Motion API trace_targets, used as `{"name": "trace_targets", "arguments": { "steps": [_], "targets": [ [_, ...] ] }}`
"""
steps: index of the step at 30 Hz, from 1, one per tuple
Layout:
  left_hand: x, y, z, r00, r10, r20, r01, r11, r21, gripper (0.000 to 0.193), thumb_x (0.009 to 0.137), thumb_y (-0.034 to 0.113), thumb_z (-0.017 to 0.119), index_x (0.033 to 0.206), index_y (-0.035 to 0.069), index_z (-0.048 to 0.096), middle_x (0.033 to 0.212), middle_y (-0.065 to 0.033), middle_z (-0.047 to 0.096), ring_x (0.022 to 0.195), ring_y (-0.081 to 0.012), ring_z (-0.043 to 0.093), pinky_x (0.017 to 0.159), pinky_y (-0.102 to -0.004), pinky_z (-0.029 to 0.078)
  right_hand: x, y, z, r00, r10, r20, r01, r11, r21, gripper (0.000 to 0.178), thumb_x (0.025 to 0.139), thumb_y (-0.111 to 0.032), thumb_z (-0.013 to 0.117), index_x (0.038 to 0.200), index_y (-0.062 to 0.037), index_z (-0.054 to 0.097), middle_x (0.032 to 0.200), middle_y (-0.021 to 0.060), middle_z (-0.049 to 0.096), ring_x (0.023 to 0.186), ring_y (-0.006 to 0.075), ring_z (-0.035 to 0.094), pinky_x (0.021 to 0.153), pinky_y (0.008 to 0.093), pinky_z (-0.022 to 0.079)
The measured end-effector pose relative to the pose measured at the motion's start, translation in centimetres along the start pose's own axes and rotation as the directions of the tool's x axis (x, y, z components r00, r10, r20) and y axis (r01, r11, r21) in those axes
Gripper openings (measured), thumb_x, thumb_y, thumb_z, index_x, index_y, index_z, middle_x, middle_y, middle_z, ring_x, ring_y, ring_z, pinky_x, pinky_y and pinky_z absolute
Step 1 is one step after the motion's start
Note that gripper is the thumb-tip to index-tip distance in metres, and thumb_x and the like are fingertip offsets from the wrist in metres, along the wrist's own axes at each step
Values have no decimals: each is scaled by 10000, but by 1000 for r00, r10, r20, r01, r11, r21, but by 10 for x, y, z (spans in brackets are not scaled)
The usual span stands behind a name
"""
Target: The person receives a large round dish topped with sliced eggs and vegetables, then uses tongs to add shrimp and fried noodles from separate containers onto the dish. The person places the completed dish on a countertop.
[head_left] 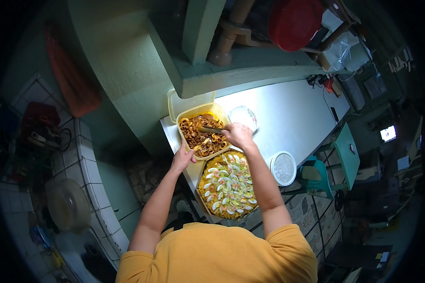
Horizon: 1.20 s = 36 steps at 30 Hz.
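A rectangular yellow plastic food container (219, 109) holds brown, saucy food (200, 146) with ring-shaped pieces. My left hand (182, 159) grips its near left corner, thumb on the rim. In my closed right hand (239, 135) is a long metal utensil (211, 129), its far end down in the food; I cannot tell whether it is a spoon or tongs. Just nearer to me lies a many-sided tray of yellow noodles (207, 177), topped with sliced boiled eggs (229, 181) and pale green pieces. My right forearm passes over the tray's right edge.
A pale lid (177, 104) leans behind the container. On the white table (288, 108) are a white plate (243, 118), partly behind my right hand, and a round clear-topped tub (283, 168). A green wall ledge (250, 70) overhangs the far side. A teal chair (318, 177) stands right.
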State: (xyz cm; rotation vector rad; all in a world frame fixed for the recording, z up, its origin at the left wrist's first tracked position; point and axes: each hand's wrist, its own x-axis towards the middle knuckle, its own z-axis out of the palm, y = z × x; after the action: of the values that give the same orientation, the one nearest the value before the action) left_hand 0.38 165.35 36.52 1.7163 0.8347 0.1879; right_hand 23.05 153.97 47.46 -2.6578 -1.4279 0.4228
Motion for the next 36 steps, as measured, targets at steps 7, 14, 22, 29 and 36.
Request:
{"name": "trace_targets", "arguments": {
  "steps": [7, 14, 22, 29, 36],
  "targets": [
    [-3, 4, 10, 999, -54, -4, 52, 985, -166, 725, 973, 169, 436, 1564, 132, 17, 899, -111, 704, 598, -162, 672, 393, -268, 420, 25, -53, 73, 986, -89, -142, 74, 992, -103, 221, 922, -320, 569, 977, -164, 715, 937, 127, 706, 820, 324, 705, 712, 468, 565],
    [-3, 1, 4, 997, -51, 51, 60, 980, -190, 800, 973, 253, 486, 1554, 92, -40, 801, -103, 723, 577, -176, 668, 435, -316, 472, -4, 17, 19, 976, 121, -181, -131, 990, -49, 307, 908, -326, 601, 1010, -62, 719, 1034, 193, 694, 892, 365, 697, 788, 481, 551],
    [-68, -92, -7, 919, -91, -383, -35, 950, -310, 512, 985, 285, 574, 1449, 133, 417, 691, -51, 615, 454, -78, 455, 392, -238, 372, -52, 26, 25, 983, 21, -184, -23, 1000, -8, 232, 919, -318, 605, 1042, -146, 701, 992, 122, 674, 876, 362, 679, 773, 486, 536],
    [-254, -288, -16, 898, -430, -90, 438, 859, 265, 423, 905, 299, 639, 1248, 54, 605, 871, -117, 684, 640, -188, 653, 559, -370, 505, -75, 67, 38, 943, -101, -316, 69, 991, -111, 214, 908, -257, 640, 1064, -111, 648, 941, 106, 650, 693, 339, 680, 624, 449, 542],
    [-394, -299, 11, 448, -894, -23, 889, 448, -99, 369, 937, 329, 559, 1245, 127, 581, 971, -57, 670, 743, -195, 651, 636, -392, 479, -49, 66, 56, 913, -75, -401, 101, 994, 46, 210, 960, -278, 570, 1058, -112, 653, 947, 107, 662, 764, 355, 681, 664, 487, 536]
  ]
}}
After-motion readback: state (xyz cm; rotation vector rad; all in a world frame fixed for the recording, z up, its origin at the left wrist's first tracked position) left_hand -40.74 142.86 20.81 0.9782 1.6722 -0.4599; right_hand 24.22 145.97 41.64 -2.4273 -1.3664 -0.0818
